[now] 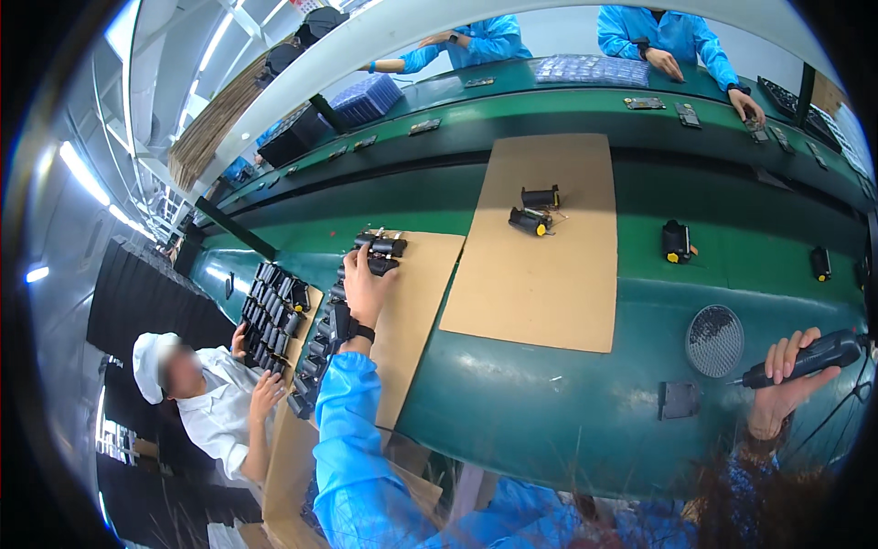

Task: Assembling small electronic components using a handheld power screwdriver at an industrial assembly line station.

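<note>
My left hand (368,291) reaches out to a row of black cylindrical parts on a cardboard sheet (416,302). Its fingers are closed round one black cylindrical part (382,266), next to another black part (391,246) at the row's far end. On the right, my right hand (777,395) grips a black electric screwdriver (814,359), its thin bit pointing left. Just beyond the bit stands a round grey dish (714,340) with small dark bits in it. A flat dark square piece (679,400) lies left of the screwdriver.
Two black parts with yellow ends (530,220) lie on the middle cardboard (549,293). Similar black units (677,242) rest on the green bench to the right. At left, a person in white (215,398) handles more parts. Across the bench, people in blue work near circuit boards (645,103).
</note>
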Demonstrator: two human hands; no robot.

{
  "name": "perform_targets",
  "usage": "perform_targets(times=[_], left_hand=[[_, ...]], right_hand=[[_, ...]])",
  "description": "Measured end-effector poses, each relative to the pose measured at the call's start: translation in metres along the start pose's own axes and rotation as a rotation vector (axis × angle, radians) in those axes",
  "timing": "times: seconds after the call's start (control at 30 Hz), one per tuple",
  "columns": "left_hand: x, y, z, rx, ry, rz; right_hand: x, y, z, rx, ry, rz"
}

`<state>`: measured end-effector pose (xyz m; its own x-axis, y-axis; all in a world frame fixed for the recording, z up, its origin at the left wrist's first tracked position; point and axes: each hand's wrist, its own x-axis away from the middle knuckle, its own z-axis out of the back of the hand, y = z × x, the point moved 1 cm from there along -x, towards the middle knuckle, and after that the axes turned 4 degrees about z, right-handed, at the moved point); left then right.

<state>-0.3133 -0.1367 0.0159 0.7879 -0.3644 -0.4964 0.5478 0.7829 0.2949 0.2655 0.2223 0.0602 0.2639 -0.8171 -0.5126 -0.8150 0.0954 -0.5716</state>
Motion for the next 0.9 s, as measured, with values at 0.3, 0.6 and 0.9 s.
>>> perform_targets(times=[0.3, 0.6, 0.9], left_hand=[[-0.060, -0.113, -0.014, 0.044, -0.276, 0.222], [-0.056, -0.090, -0.003, -0.046, -0.338, 0.238], [-0.045, -0.001, -0.011, -0.068, -0.184, -0.114]], right_hand=[[0.001, -0.001, 0.006, 0.042, 0.001, -0.001], [-0.001, 0.000, 0.009, 0.048, 0.006, 0.003], [0.000, -0.004, 0.010, 0.037, 0.037, 0.008]])
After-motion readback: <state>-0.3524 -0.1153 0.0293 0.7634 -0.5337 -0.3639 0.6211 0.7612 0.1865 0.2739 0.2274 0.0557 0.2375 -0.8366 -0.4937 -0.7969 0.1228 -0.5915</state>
